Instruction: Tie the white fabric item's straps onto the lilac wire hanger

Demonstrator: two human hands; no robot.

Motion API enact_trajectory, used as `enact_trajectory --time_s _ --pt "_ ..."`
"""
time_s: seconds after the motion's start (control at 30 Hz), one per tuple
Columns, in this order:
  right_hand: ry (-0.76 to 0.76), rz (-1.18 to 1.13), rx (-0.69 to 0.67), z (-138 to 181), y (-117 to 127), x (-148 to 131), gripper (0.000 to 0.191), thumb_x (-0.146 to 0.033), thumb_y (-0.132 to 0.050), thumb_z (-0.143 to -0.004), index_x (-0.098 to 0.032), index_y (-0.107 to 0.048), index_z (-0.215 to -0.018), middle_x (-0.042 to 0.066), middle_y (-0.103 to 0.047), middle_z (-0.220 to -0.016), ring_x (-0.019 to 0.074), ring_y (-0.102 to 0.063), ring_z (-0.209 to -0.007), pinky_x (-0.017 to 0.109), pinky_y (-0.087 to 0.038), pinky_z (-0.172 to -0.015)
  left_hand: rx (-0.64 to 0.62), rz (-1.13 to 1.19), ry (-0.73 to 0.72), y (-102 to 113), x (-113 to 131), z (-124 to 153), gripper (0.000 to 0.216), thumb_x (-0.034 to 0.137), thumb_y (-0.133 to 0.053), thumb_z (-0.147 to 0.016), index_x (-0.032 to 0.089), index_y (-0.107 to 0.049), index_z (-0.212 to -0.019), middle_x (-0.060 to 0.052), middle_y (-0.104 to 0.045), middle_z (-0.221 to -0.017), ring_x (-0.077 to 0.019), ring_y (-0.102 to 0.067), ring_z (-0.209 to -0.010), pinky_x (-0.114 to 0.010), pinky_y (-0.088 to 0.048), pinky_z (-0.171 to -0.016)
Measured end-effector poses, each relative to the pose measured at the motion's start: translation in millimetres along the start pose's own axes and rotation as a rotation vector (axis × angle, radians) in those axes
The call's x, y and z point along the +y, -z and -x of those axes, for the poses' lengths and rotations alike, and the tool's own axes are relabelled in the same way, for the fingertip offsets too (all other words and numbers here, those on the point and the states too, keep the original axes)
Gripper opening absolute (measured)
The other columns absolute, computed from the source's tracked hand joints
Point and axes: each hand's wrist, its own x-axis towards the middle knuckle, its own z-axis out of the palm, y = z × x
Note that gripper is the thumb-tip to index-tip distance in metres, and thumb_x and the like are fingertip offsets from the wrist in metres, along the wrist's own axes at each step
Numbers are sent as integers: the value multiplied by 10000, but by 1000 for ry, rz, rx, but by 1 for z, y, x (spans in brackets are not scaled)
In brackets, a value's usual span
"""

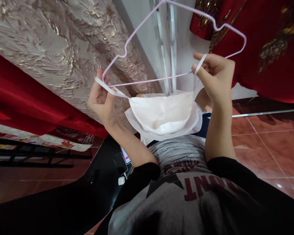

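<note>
A small white garment [163,114] with thin straps hangs between my two raised hands. My left hand [100,99] is closed on its left strap, where the strap meets the left shoulder of a pale pink wire hanger [142,27]. On the other side, my right hand [217,76] pinches the right strap [198,67] at the hanger's right end. The hanger stands above the garment, with its bottom bar running between my hands.
A gold embossed curtain [51,49] fills the upper left, with red cloth [19,94] below it. Red and gold fabric [264,42] hangs at the upper right. Below are reddish floor tiles [267,140], a black seat with a phone [125,156], and my grey printed shirt [186,189].
</note>
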Motion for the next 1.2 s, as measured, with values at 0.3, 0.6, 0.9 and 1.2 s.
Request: enact_trajectory --time_s 0.3,0.6,0.9,1.2 --pt "-101 44 -35 3 -4 -13 199 -255 -831 -830 -283 -843 -1027 21 -752 -848 181 -559 -698 408 -511 -728 -372 -165 264 -35 46 -52 254 24 -879 -870 211 -780 -1011 0 -719 -969 -197 -620 -949 -332 -529 -1072" --pt "-95 86 -62 0 -1 -3 217 -262 -839 -846 -265 -835 -1062 15 -740 -855 155 -522 -684 376 -489 -723 -469 -226 315 -56 38 -62 407 -222 -688 -851 176 -718 -925 29 -613 -846 -150 -529 -852 -242 -479 -983" --pt "-148 106 -87 3 -4 -4 265 -423 -846 -845 -317 -812 -1085 10 -749 -909 195 -624 -802 386 -561 -737 272 179 522 -63 -11 2 142 154 -586 -1038 261 -576 -1132 -2 -735 -945 -184 -731 -952 -370 -532 -968" --pt "119 -108 387 -10 23 50 396 -463 -856 -815 -233 -774 -1128 74 -772 -1010 223 -726 -841 422 -589 -755 111 214 526 -81 -25 21 193 448 -687 -1019 294 -573 -1034 -48 -765 -959 -254 -769 -1088 -356 -558 -886"
